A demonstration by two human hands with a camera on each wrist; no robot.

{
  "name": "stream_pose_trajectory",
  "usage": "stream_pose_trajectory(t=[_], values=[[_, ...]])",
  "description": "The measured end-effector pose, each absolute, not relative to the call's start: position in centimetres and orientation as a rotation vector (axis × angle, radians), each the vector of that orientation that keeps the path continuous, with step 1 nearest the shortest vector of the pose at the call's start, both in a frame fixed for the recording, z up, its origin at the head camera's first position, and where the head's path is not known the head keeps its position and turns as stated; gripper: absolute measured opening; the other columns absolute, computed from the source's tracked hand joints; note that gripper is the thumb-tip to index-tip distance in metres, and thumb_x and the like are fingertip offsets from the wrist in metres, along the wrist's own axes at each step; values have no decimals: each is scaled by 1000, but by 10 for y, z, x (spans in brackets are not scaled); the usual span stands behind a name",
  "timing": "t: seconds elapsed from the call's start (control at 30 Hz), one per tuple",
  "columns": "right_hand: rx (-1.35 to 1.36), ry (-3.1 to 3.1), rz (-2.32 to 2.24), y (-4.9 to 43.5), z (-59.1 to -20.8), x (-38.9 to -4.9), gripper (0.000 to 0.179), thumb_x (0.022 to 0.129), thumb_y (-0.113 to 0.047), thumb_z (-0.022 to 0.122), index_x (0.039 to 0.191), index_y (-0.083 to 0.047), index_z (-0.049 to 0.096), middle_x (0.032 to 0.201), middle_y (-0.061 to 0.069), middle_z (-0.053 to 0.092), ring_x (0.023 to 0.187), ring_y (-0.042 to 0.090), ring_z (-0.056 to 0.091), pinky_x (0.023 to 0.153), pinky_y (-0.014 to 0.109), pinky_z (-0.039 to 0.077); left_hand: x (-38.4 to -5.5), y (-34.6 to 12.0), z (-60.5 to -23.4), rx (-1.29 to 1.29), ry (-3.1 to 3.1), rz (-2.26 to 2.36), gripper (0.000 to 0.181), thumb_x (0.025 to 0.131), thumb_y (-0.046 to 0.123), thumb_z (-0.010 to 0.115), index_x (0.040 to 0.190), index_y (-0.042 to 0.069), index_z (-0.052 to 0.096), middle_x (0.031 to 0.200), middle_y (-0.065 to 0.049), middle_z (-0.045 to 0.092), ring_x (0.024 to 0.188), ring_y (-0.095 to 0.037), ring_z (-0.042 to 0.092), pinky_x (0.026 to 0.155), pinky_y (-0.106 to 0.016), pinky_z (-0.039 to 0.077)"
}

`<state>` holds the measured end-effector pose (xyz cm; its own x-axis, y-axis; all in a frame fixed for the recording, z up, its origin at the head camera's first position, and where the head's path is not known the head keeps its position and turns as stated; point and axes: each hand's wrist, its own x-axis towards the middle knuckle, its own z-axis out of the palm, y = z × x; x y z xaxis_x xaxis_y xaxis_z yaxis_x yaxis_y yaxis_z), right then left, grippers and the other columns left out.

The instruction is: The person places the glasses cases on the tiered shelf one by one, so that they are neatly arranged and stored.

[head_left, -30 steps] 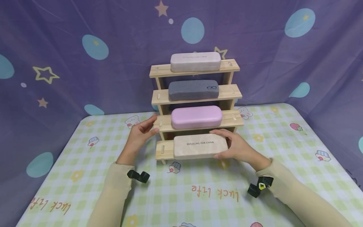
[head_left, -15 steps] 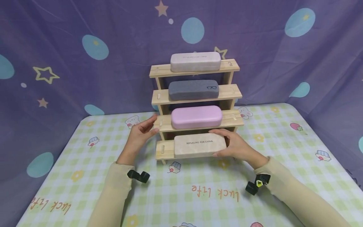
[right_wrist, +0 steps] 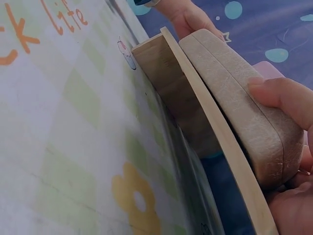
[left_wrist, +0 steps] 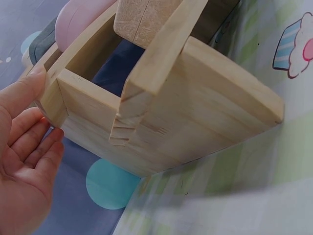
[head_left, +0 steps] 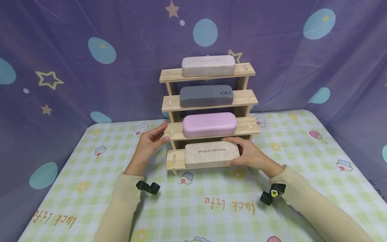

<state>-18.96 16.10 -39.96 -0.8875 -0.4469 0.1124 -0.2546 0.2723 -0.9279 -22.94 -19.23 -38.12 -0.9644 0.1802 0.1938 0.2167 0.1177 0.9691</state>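
A cream glasses case (head_left: 208, 158) lettered "REFUELING FOR CHINA" sits on the lowest board of a four-step wooden display rack (head_left: 176, 164). Its right end is held by my right hand (head_left: 253, 154), thumb on the near side and fingers at the back. In the right wrist view that thumb presses the case's side (right_wrist: 230, 83), close over the board. At the rack's left, my left hand (head_left: 147, 145) grips the end of the second board from the bottom; the left wrist view has its thumb on top and fingers (left_wrist: 46, 139) curled below.
On the higher steps stand a pink case (head_left: 210, 125), a grey-blue case (head_left: 205, 96) with a glasses print, and a pale case (head_left: 208, 66) at the top. A checked tablecloth (head_left: 169, 215) lies under the rack; a purple curtain (head_left: 133, 67) hangs behind.
My right hand and the cream case have shifted slightly left and back along the bottom board. The left hand stays where it was.
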Motion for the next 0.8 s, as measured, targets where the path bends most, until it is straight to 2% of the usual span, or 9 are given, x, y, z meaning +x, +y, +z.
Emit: stream_pose_trajectory(t=[0.23, 0.63, 0.8], values=[[-699, 2449, -1594, 161, -399, -188, 75, 65, -9, 86, 132, -3, 52, 120, 15, 58, 97, 21, 55, 79, 21, 50, -230, -192, -382, -423, -2323, -2026, 51, 86, -2, 65, 133, -7, 47, 141, -13, 45, 132, -22, 42, 109, -23, 35], [-713, 2468, -1546, 162, -400, -189, 77, 66, -12, 86, 134, -7, 51, 123, 14, 57, 97, 22, 56, 78, 24, 52, -231, -194, -384, -440, -2329, -2016, 51, 86, 0, 66, 134, -6, 47, 141, -14, 45, 132, -22, 41, 108, -22, 35], [-734, 2503, -1493, 163, -398, -188, 78, 67, -16, 86, 136, -8, 50, 128, 13, 55, 103, 22, 54, 84, 27, 50, -231, -195, -385, -442, -2333, -1994, 53, 86, 4, 68, 134, -5, 48, 141, -14, 45, 131, -20, 42, 106, -19, 36]])
